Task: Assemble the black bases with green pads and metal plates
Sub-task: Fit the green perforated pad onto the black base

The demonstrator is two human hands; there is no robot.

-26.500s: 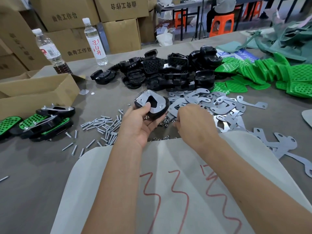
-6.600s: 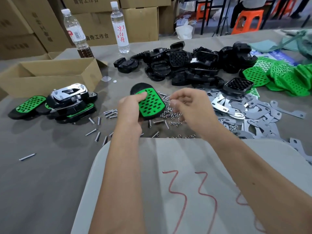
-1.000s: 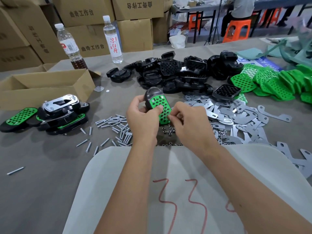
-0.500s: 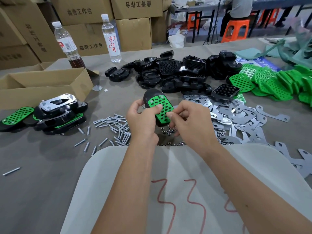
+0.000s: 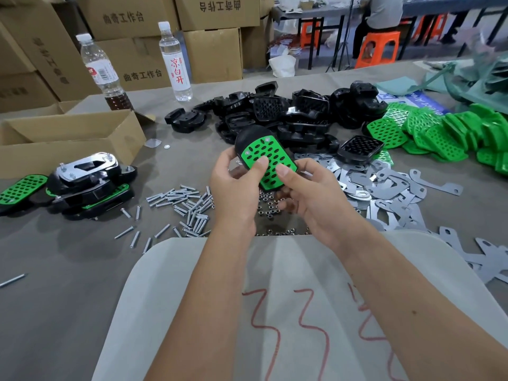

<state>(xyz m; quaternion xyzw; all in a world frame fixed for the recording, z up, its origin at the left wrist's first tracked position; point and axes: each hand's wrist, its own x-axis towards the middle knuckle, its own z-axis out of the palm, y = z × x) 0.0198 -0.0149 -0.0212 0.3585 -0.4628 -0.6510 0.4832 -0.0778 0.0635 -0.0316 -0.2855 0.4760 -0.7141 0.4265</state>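
Both hands are holding one assembly up above the middle of the grey worktop (image 5: 68, 284): a rounded black plastic base (image 5: 248, 136) with a perforated green pad (image 5: 268, 160) seated on its face. The left hand (image 5: 236, 185) is gripping the base's left edge, thumb pressing on the pad, while the right hand (image 5: 310, 191) is gripping the near right corner, its thumb also lying on the green face; what the hidden fingers underneath are doing cannot be told. The piece's long axis is running from the near right toward the far left, the bare black rounded end pointing away toward the pile of loose black bases (image 5: 288, 114) at the far middle, and the green face is tilting up toward the camera. Two bolt heads are showing at the pad's far corners. The likely risks: the bolts could be slipping back out through the pad if the piece gets tipped face-down before nuts are threaded on, and a nut could be dropping into the scatter of small nuts (image 5: 268, 210) directly beneath the hands. Loose steel bolts (image 5: 181, 204) are lying left of the hands, flat grey metal plates (image 5: 384, 188) are lying right of them, spare green pads (image 5: 439, 133) are heaped toward the far right edge, and finished assemblies (image 5: 88, 185) are stacking up near the left edge.
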